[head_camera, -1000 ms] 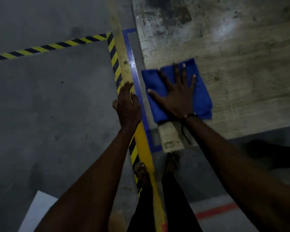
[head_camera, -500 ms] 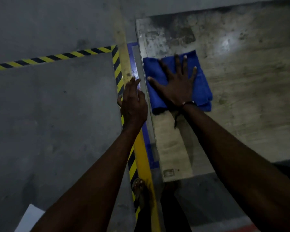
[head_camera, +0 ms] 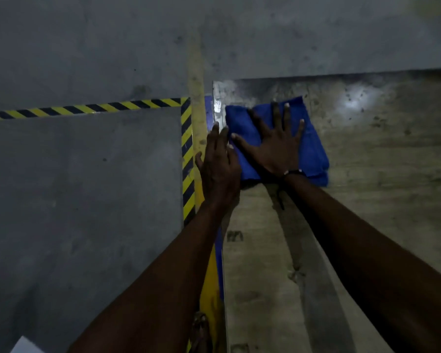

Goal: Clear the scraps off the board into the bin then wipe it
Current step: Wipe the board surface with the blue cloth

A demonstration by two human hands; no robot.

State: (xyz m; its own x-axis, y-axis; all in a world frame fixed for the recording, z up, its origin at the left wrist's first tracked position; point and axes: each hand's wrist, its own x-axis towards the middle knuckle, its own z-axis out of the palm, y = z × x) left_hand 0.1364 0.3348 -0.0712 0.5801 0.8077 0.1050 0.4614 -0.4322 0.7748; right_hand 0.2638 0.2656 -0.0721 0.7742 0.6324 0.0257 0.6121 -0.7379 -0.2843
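Observation:
A large worn wooden board (head_camera: 367, 200) fills the right side of the head view. A folded blue cloth (head_camera: 313, 146) lies near the board's far left corner. My right hand (head_camera: 275, 146) lies flat on the cloth with fingers spread, pressing it onto the board. My left hand (head_camera: 219, 161) is beside it at the board's left edge, fingers straight, holding nothing. No scraps or bin are visible.
Grey concrete floor (head_camera: 82, 200) spreads to the left. Yellow-black hazard tape (head_camera: 87, 108) runs across it and turns down along a yellow line (head_camera: 197, 118) and blue tape (head_camera: 208, 110) beside the board. A foot (head_camera: 201, 332) shows at the bottom, a white sheet corner (head_camera: 26, 346) at bottom left.
My right hand has pushed the blue cloth farther up the board toward its far left corner. My left hand has moved forward along the board's left edge, closer to the cloth.

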